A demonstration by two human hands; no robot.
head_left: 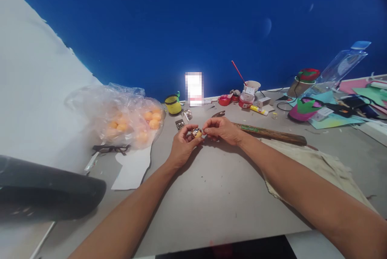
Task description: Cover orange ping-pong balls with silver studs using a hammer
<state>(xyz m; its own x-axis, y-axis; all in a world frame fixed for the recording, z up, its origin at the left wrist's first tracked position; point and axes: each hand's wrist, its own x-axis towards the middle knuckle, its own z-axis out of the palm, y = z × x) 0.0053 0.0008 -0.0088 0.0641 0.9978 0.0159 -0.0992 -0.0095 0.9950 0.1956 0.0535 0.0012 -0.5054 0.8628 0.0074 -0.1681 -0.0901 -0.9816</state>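
Observation:
A small yellow-orange ball (196, 133), partly covered with shiny metal pieces, is gripped in the fingers of my left hand (183, 142). My right hand (222, 131) is close beside it on the right, thumb and fingertips pinched together; whatever they hold is too small to make out. Just behind my left hand lies a small box of shiny metal pieces (180, 124), with a second shiny cluster (188, 114) beyond it. A hammer's wooden handle (272, 133) stretches right from behind my right hand, its metal claw (219, 114) showing on the other side.
Left stands a clear plastic bag (127, 110) of orange balls, with eyeglasses (110, 149) and white paper (131, 170) before it. A cloth (314, 166) lies under my right forearm. Behind are a yellow pot (173, 105), a paper cup (252, 86) and a glue tube (259, 110).

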